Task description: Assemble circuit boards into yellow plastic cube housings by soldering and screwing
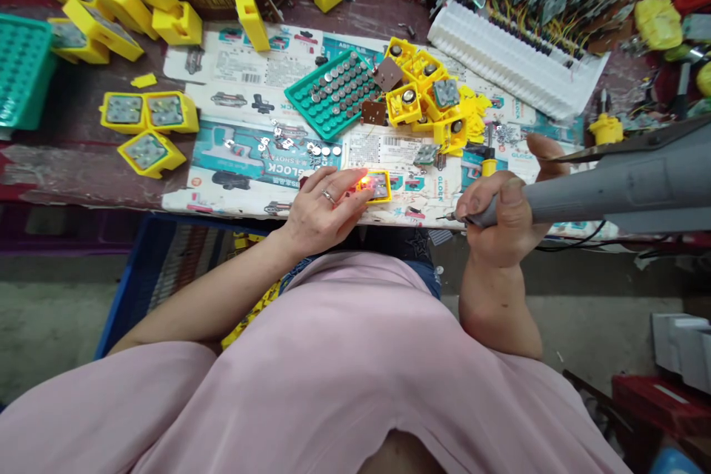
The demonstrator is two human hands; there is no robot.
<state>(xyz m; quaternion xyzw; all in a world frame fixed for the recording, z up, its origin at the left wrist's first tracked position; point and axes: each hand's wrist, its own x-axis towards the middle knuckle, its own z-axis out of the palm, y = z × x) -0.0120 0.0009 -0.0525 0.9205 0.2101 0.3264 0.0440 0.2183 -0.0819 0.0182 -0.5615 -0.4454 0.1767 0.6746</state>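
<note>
My left hand (327, 211), with a ring on one finger, is closed on a small yellow plastic case (381, 198) at the table's front edge. A grey insert fills the case, and a red-orange light glows beside my fingertips. My right hand (503, 215) is wrapped round the front of a grey electric screwdriver (600, 196). Its thin bit points left, a short way right of the case and apart from it. Behind my left hand lie loose small metal pieces (283, 139) and a green tray (327, 92) of round button cells.
Yellow housings (425, 92) are heaped behind the case. A white ridged holder (511, 63) with wired grey parts stands at the back right. Finished-looking yellow cases (149, 112) sit at left near a green crate (22, 74). A small yellow-handled screwdriver (489, 163) stands near my right hand.
</note>
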